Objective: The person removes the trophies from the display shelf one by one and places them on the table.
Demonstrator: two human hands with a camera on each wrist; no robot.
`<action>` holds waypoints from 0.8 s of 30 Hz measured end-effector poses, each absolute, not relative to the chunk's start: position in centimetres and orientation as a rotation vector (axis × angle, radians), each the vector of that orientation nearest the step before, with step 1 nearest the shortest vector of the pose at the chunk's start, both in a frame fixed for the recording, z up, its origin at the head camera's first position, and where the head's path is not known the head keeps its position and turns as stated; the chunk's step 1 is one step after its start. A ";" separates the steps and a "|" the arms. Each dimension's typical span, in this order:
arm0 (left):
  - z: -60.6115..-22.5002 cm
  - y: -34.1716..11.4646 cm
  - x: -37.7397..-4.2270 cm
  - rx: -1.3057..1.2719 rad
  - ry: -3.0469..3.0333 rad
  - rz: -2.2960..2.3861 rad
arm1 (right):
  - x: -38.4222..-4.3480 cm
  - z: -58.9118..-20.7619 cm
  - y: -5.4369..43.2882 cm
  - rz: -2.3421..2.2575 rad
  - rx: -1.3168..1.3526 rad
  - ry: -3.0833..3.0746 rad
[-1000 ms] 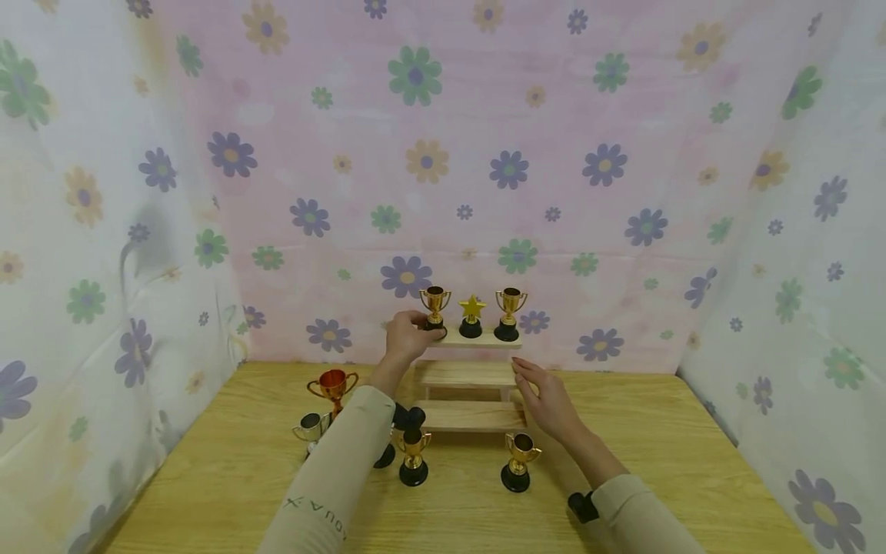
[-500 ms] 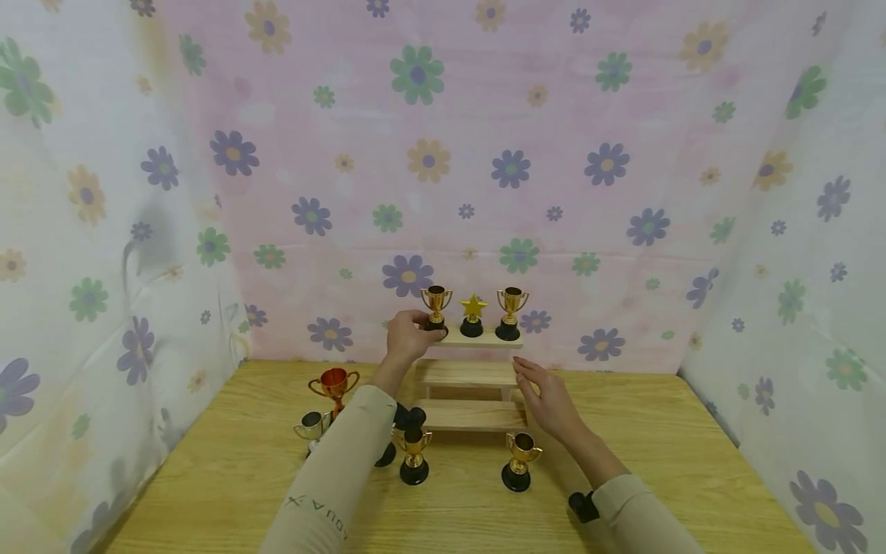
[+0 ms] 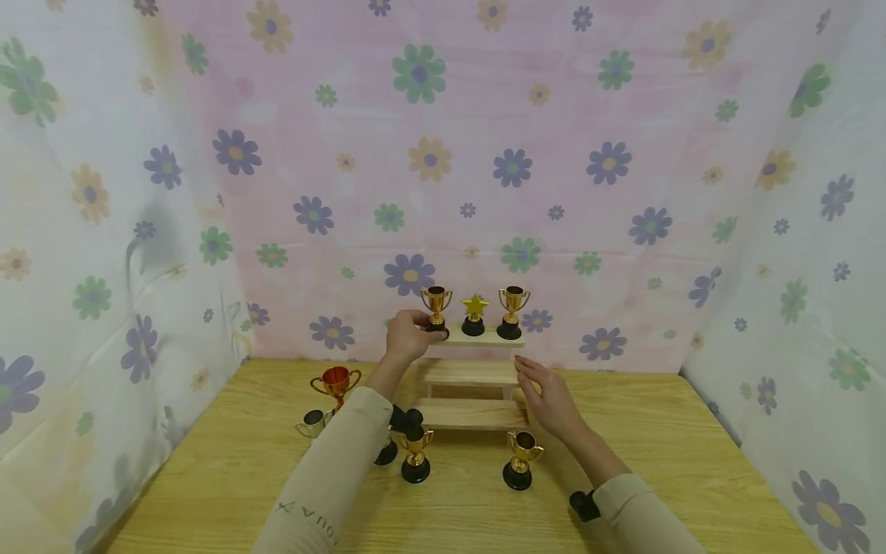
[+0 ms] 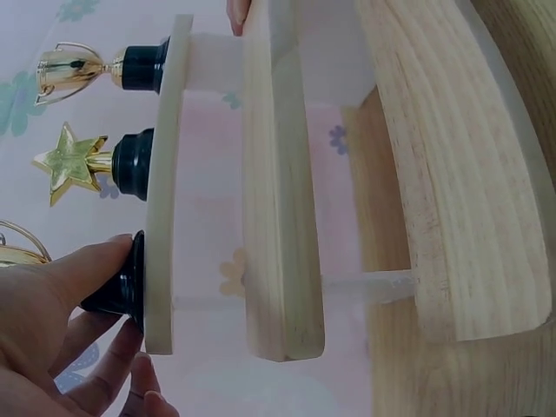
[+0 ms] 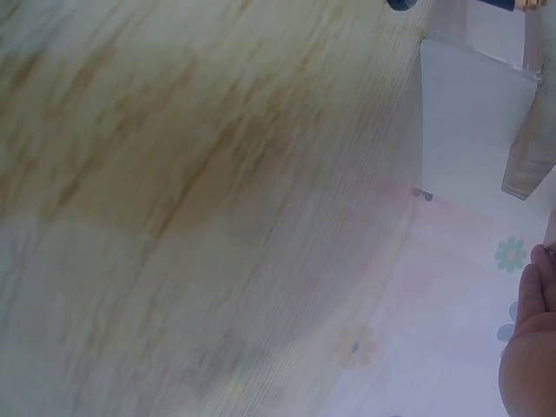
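Note:
A three-tier wooden stand (image 3: 477,373) is at the table's middle. On its top tier a gold star trophy (image 3: 474,312) stands between two gold cup trophies. My left hand (image 3: 408,337) pinches the black base of the left cup trophy (image 3: 436,302), thumb at the front; in the left wrist view the base sits against the top board at its end. The right cup trophy (image 3: 514,308) stands at the other end. My right hand (image 3: 550,396) has its fingers extended, fingertips at the right end of the middle tier (image 4: 282,217).
Two gold cup trophies, a left one (image 3: 415,458) and a right one (image 3: 519,462), stand on the table (image 3: 644,454) before the stand. A red cup trophy (image 3: 336,382) and a silver one (image 3: 314,422) are at the left, partly behind my left sleeve. Flowered cloth (image 3: 457,115) surrounds the table.
My left forearm has shifted slightly to the left while the hand keeps its pinch on the left cup trophy. The right hand and the trophies hold their places.

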State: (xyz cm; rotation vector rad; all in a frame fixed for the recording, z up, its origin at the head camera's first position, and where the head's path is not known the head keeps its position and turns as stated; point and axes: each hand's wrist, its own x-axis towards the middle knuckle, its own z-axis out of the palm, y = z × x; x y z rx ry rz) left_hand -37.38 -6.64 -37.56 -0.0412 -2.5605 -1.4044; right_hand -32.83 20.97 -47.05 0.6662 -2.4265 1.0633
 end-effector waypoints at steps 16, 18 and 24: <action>-37.7 -6.7 -36.4 -0.068 -2.609 -1.392 | -32.9 -47.1 21.0 1.066 0.654 -2.434; -37.6 -6.7 -36.3 -0.078 -2.613 -1.394 | -32.9 -47.1 21.0 1.066 0.659 -2.434; -37.4 -6.6 -35.6 -0.105 -2.626 -1.446 | -32.9 -47.2 21.0 1.066 0.661 -2.436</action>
